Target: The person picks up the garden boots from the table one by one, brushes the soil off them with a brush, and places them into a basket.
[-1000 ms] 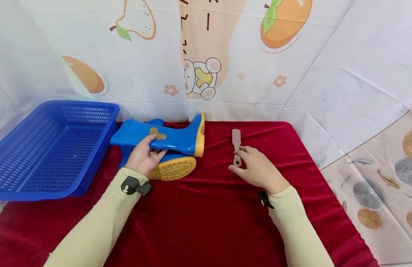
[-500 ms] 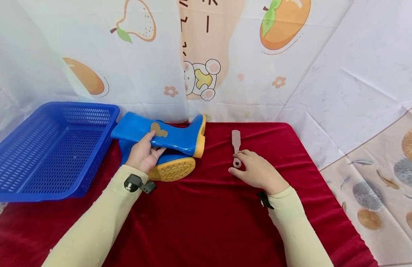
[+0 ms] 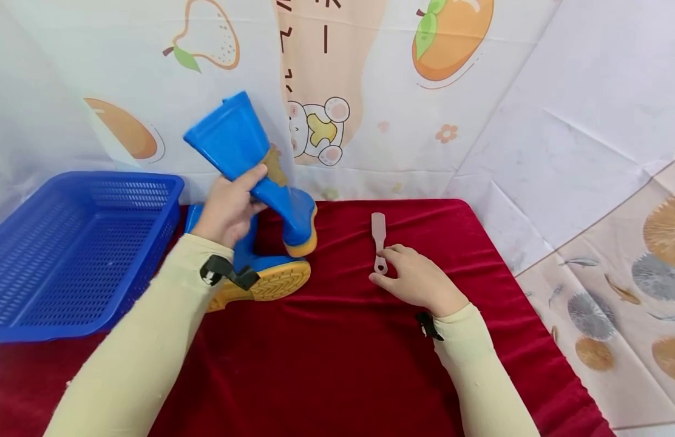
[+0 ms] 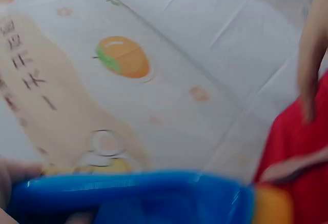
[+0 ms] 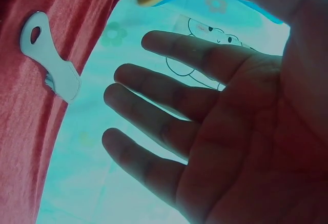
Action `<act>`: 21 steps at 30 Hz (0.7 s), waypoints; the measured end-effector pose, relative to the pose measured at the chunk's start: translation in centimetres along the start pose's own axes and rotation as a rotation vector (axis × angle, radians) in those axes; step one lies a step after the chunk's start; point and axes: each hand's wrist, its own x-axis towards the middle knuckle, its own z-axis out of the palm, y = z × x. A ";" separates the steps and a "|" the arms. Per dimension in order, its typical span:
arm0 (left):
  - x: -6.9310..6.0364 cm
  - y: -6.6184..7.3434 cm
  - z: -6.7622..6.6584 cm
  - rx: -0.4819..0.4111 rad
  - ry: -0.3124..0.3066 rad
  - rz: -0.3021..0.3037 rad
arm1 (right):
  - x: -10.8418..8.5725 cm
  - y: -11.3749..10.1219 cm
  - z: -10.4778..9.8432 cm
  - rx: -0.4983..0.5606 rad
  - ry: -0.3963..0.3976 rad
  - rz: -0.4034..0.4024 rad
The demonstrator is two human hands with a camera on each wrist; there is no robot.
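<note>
My left hand point(image 3: 228, 209) grips a blue rain boot point(image 3: 228, 139) around its shaft. The boot is raised and tilted, its opening at the upper left and its yellow sole at the lower right. Below it a second blue rain boot point(image 3: 274, 280) lies on its side, sole facing me, partly hidden by my left hand and wrist. My right hand point(image 3: 419, 279) hovers beside a pale pink brush point(image 3: 378, 229) with a hole in its handle. In the right wrist view the brush point(image 5: 59, 70) shows short bristles, and the fingers point(image 5: 154, 108) are spread, apart from it.
A blue perforated basket point(image 3: 176, 188) stands at the left, close to the lying boot. Red cloth point(image 3: 326, 364) covers the table. A white printed curtain point(image 3: 397, 152) hangs just behind the table's back edge.
My left hand has lifted the upper boot off the other one and tilted it, shaft end up. The right hand stays near the brush. The head view has shifted slightly.
</note>
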 end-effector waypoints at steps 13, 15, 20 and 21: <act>-1.4 1.7 -1.3 0.959 -0.027 0.465 | 0.0 1.1 0.4 0.029 -0.068 0.047; -1.2 0.3 -1.3 1.028 -0.071 0.495 | -0.1 1.4 0.6 0.031 -0.070 0.056; -1.2 -2.4 -2.3 1.006 -0.177 0.504 | -0.4 1.9 0.6 0.040 -0.066 0.073; -1.4 -2.8 -2.6 0.993 -0.190 0.496 | -0.4 1.9 0.6 0.040 -0.066 0.071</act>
